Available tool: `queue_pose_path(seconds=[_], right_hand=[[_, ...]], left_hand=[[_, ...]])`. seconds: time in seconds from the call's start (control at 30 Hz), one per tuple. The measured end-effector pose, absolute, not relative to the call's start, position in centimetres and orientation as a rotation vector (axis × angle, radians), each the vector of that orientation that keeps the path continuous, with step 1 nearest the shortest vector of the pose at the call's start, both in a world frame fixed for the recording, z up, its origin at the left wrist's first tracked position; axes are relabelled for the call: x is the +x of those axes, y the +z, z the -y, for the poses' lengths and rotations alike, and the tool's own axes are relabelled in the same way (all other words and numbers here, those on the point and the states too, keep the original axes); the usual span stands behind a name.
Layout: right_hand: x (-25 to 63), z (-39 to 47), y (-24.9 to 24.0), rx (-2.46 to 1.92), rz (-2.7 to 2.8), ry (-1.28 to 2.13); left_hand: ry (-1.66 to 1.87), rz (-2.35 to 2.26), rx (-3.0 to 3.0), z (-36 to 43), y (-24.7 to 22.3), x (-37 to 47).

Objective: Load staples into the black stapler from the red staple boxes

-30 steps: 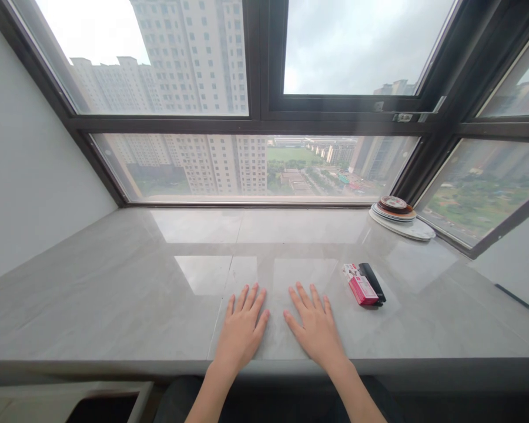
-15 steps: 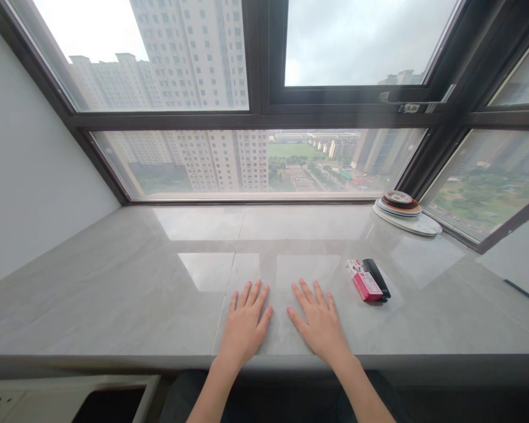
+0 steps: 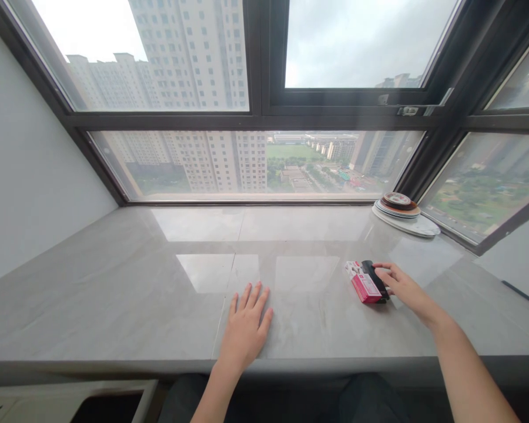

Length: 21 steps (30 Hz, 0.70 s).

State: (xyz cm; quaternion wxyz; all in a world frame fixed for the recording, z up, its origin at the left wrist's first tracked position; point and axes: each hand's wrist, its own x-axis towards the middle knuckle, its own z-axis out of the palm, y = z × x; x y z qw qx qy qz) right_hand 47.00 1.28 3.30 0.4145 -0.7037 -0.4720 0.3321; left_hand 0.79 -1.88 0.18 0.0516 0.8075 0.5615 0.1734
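Note:
My left hand (image 3: 245, 329) lies palm down on the grey marble-patterned ledge, fingers spread, holding nothing. My right hand (image 3: 401, 289) is at the right side of a black stapler (image 3: 376, 281), with its fingers bent and apart. Its fingertips reach the stapler's upper edge and appear to touch it; no closed grip shows. The stapler lies slantwise on the ledge, partly covered by the fingers. Close against its left side rests a small pink-and-white box (image 3: 364, 285).
A stack of round plates and discs (image 3: 401, 212) sits in the back right corner by the window frame (image 3: 255, 122). A white wall (image 3: 30, 147) bounds the left side. The ledge's front edge (image 3: 300, 363) runs in front of my legs.
My right hand has lifted from the ledge and moved right to the stapler. The left hand, stapler and box have stayed in place.

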Motion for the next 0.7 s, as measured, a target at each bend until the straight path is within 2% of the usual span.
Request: queue_pose_path(seconds=[0.23,0.57,0.7], right_hand=[[42.7,-0.9,1.9,-1.505,1.193,1.049],[24.1,-2.4,0.1,-1.204,1.283,1.139],[20.3,-2.4,-0.1,-1.201,1.288,1.098]], left_hand=[[0.523,-1.706,2.443,1.9,0.2,0.9],[0.686,-1.728,2.107,0.6,2.2,1.3],[0.843,-1.908,1.897,-0.3,3.4,3.2]])
